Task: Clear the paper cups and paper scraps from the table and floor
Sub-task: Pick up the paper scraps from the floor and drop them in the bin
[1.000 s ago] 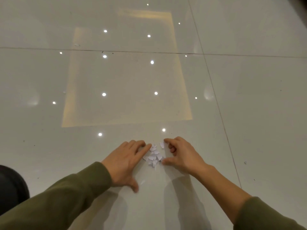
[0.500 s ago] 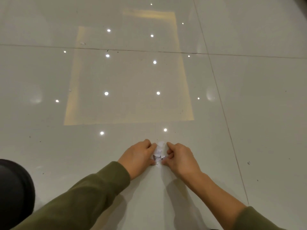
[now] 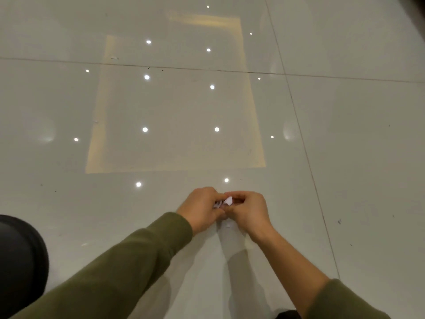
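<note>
- The floor (image 3: 345,157) is glossy pale tile with thin dark joints. It fills the whole view and runs off every edge. Bright dots of light and a yellowish rectangle are mirrored in its shine, which makes small pale things on it hard to pick out.
- A dark round object (image 3: 20,261) sits at the lower left, cut off by the left and bottom edges. Only its curved rim and dark top show, so I cannot tell whether it is a container or what it holds.
- The left sleeve (image 3: 119,272) and right sleeve (image 3: 345,302) are olive green. Both enter from the bottom edge, and the right one is pushed up the forearm.
- The left hand (image 3: 200,208) and right hand (image 3: 249,210) meet low over the floor, knuckles up and fingers curled tightly inward. Each pinches the same small bundle, and their fingertips are hidden against each other.
- The paper scraps (image 3: 226,201) are bunched between the two hands. Only a white corner and a few crumpled edges peek out, so how many pieces there are cannot be told.
- A pale fleck (image 3: 227,225) lies just under the wrists, in shadow. Whether it is a scrap or a reflection is unclear.
- Stray white bits (image 3: 84,244) lie on the floor well apart from the hands, too small to make out.
</note>
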A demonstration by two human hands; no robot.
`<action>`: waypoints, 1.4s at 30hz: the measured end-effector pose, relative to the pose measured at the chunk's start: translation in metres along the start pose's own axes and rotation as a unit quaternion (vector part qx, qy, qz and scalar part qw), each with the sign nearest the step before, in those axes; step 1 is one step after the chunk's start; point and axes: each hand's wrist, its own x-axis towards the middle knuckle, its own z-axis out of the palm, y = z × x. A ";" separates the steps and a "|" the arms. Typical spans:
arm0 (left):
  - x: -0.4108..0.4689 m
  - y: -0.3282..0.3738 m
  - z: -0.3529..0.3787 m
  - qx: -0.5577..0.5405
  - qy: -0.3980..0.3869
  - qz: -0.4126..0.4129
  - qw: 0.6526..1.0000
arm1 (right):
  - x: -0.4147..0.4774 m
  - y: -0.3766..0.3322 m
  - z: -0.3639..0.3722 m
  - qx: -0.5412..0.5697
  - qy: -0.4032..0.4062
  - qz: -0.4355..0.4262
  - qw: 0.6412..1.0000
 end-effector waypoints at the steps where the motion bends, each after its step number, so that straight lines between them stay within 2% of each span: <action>1: 0.002 0.003 -0.011 0.013 0.010 0.006 1.000 | 0.001 -0.012 -0.003 -0.001 -0.004 -0.021 1.000; 7: 0.001 0.035 -0.093 0.023 0.106 0.011 0.994 | 0.003 -0.110 -0.022 -0.038 -0.027 -0.129 0.991; 12: -0.039 0.058 -0.170 0.026 0.184 -0.001 0.983 | -0.030 -0.199 -0.019 -0.053 -0.077 -0.191 0.977; 18: -0.135 0.066 -0.256 0.056 0.293 -0.068 0.952 | -0.100 -0.297 0.028 -0.075 -0.161 -0.289 0.941; 22: -0.228 0.052 -0.288 0.088 0.375 -0.145 0.911 | -0.155 -0.336 0.090 -0.084 -0.251 -0.344 0.901; 27: -0.334 0.021 -0.280 0.099 0.444 -0.252 0.854 | -0.223 -0.339 0.176 -0.088 -0.364 -0.354 0.857; 31: -0.383 -0.008 -0.247 0.076 0.455 -0.328 0.824 | -0.251 -0.314 0.233 -0.158 -0.401 -0.371 0.822; 34: -0.394 -0.032 -0.218 0.069 0.439 -0.371 0.816 | -0.254 -0.283 0.263 -0.205 -0.423 -0.375 0.799; 39: -0.388 -0.060 -0.190 0.072 0.346 -0.442 0.824 | -0.238 -0.245 0.282 -0.286 -0.453 -0.395 0.746; 42: -0.387 -0.057 -0.194 0.111 0.382 -0.439 0.806 | -0.230 -0.246 0.283 -0.293 -0.444 -0.396 0.748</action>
